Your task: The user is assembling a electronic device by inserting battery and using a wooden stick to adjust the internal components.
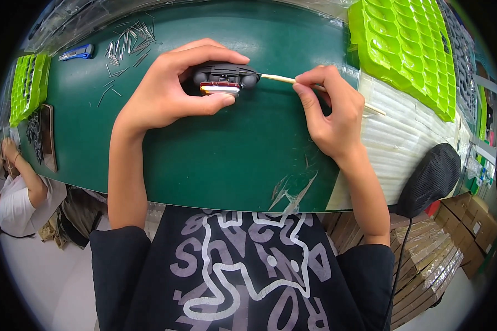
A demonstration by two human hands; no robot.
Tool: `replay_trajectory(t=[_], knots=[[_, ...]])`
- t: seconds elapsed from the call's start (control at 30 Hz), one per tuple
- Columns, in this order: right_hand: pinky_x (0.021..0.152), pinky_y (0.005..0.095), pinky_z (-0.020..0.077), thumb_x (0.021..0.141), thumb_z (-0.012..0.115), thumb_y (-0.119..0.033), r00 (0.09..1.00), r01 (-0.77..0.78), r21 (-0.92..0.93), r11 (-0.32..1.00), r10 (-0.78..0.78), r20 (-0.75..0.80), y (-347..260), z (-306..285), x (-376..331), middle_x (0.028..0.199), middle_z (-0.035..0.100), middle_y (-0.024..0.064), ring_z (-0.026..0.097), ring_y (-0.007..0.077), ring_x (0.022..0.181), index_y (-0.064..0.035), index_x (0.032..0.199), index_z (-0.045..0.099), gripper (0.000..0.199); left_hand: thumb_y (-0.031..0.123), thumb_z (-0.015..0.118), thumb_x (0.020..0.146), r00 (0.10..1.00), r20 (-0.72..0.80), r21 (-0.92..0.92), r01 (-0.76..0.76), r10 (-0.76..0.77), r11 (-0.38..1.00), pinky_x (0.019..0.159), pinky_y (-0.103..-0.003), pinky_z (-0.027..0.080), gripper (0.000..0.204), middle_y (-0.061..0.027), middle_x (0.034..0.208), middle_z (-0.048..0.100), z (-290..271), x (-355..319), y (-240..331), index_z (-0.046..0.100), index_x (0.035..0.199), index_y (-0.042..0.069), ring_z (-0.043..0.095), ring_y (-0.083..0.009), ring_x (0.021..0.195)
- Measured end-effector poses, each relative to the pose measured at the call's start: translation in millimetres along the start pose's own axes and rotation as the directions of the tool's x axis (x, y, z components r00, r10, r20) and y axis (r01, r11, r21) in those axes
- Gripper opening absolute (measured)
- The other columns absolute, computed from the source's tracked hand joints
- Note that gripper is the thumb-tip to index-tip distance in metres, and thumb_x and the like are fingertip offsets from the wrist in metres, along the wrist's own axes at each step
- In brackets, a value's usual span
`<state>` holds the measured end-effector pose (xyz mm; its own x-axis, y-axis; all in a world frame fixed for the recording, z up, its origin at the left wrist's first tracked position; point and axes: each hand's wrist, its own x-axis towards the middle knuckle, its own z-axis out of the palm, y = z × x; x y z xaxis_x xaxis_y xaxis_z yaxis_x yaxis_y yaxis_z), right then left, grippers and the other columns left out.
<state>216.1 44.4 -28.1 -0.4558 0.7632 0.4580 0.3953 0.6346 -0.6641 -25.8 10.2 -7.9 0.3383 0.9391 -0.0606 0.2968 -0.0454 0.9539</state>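
Left hand (168,94): you've got thumb and fingers clamped round a small dark plastic part (225,79), held just above the green mat (226,160).
Right hand (331,113): your fingertips are pinching a thin wooden stick (277,79), its tip touching the part's right end.
Part: mid-mat, between your hands.
Nearby: metal pins (128,43) scattered far left; green tray (406,47) at right.

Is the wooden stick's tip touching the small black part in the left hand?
Touching. The head view shows the wooden stick, held by the right hand, meeting the end of the black part gripped in the left hand, with no gap.
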Motion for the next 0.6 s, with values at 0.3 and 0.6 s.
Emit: replay_trajectory(t=[0.3, 0.6], knots=[[0.048, 0.0296, 0.0410, 0.075, 0.063, 0.000, 1.000, -0.020, 0.015, 1.000, 0.019, 0.017, 0.7, -0.6, -0.5, 0.062, 0.057, 0.0051, 0.055, 0.0205, 0.054, -0.0051, 0.076, 0.055, 0.010, 0.005, 0.068, 0.064, 1.000, -0.002, 0.014, 0.001, 0.000, 1.000, 0.087, -0.029, 0.044, 0.047, -0.0100, 0.105, 0.057, 1.3, -0.4, 0.4, 0.061, 0.110, -0.001, 0.055, -0.0184, 0.098], [0.051, 0.0291, 0.0428, 0.077, 0.063, -0.002, 0.995, -0.092, 0.058, 0.994, 0.090, 0.036, -0.1, -3.5, -0.3, 0.065, 0.059, 0.0061, 0.058, 0.0210, 0.057, -0.0046, 0.078, 0.055, 0.008, 0.006, 0.068, 0.064, 1.000, 0.004, 0.006, 0.011, -0.011, 1.000, 0.086, -0.028, 0.044, 0.047, -0.0093, 0.104, 0.057, 0.7, 0.8, 0.6, 0.061, 0.110, -0.001, 0.055, -0.0180, 0.097]])
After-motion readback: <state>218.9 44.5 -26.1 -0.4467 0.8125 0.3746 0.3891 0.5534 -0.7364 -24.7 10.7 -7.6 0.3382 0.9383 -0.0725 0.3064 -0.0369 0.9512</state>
